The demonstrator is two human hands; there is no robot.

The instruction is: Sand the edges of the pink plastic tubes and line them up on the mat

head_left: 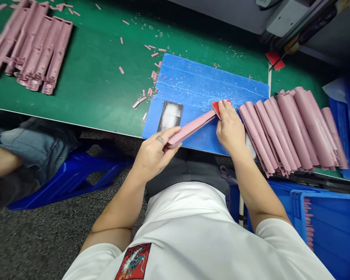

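pink plastic strip (191, 128) sits in the middle of the frame, angled across the lower part of a blue mat (210, 77), with one end pinched in the left hand (156, 153), whose fingers and thumb close around it. its other end touches a red pad (218, 107), which the right hand (229, 126) holds down at the mat's right edge, fingers bent over it. a dark patch with a whitish middle (169, 116) lies on the mat just left of the strip. pink scraps (151, 74) are scattered along the mat's upper left edge and across the green bench (90, 77). a row of pink plastic pieces (288, 132) lies to the right of the hands, and a blurred stack of pink pieces (32, 50) lies at the upper left. a blue crate (329, 233) sits at the lower right, and a seated person's jeans (26, 151) show at the left beside a blue stool (72, 179)
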